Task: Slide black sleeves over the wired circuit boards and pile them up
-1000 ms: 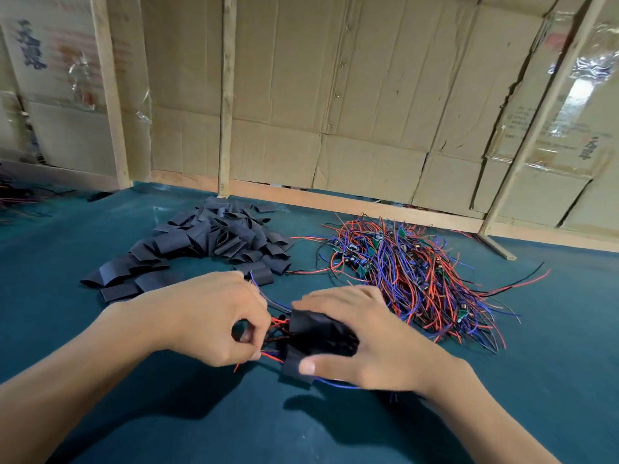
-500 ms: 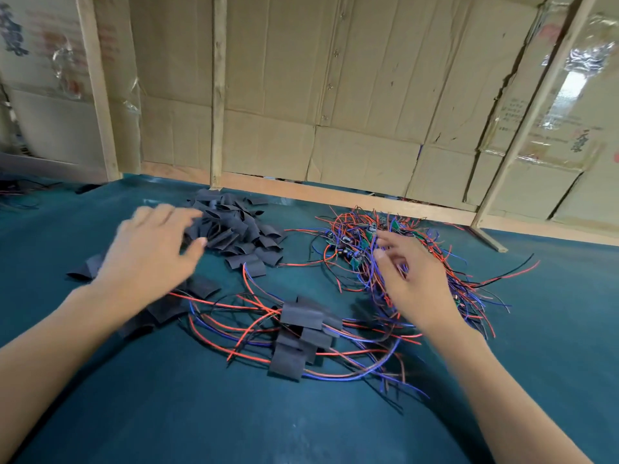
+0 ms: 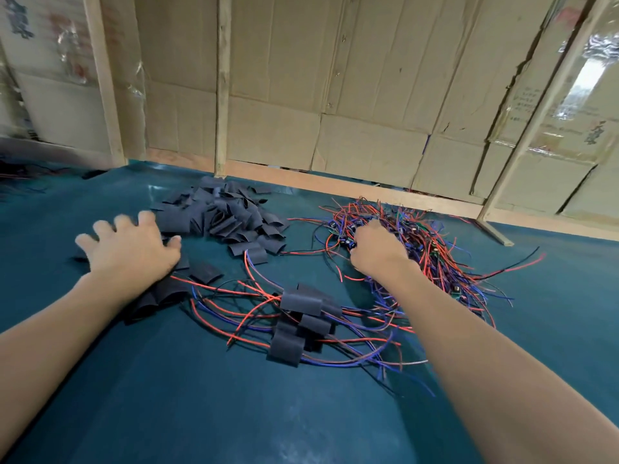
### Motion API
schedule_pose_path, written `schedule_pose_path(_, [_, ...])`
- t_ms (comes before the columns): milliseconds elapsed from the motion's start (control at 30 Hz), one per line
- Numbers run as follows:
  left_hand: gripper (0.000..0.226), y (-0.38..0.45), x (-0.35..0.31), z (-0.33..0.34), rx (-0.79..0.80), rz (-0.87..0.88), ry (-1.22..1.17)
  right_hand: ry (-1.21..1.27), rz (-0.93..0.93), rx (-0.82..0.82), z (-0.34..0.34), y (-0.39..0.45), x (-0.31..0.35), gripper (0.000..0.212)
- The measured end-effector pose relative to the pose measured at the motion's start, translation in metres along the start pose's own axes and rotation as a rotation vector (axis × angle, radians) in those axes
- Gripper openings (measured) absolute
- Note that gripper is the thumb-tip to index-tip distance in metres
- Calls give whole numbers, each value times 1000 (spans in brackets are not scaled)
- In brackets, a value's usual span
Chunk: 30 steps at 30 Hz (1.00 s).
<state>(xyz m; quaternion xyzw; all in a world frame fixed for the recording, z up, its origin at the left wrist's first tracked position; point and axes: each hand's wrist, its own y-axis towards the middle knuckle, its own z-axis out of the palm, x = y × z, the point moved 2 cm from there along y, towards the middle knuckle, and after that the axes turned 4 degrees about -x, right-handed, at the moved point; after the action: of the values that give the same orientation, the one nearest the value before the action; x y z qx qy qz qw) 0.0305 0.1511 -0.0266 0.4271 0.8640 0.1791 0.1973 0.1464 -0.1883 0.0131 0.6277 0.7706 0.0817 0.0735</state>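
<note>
1. Head view. Left hand [image 3: 129,251] spread flat, fingers apart, resting at near edge of loose black sleeve pile [image 3: 222,217]; nothing gripped.
2. Right hand [image 3: 376,251] curled into tangle of unsleeved wired boards [image 3: 418,242]; fingers hidden, what is pinched unclear.
3. Small stack of sleeved boards [image 3: 301,321] with red and blue leads between both forearms, nearer than either hand.
4. Teal table mat [image 3: 201,396]; cardboard wall [image 3: 335,78] on wooden battens [image 3: 221,85] behind.

Teal table cover [image 3: 201,413]; cardboard wall [image 3: 351,95] behind, wooden battens [image 3: 221,85], taped plastic glare at right.
</note>
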Motion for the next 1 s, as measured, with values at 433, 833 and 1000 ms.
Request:
schedule_pose_path(433, [38, 4, -7, -16, -160, 210, -131, 778, 322, 103, -58, 12, -32, 7])
schedule_pose_path(833, [53, -21, -44, -56, -225, 374, -453, 1613, 451, -437, -98, -23, -40, 13])
schedule_pose_path(1000, [53, -46, -65, -73, -133, 497, -542, 2261, 107, -161, -69, -75, -9, 20])
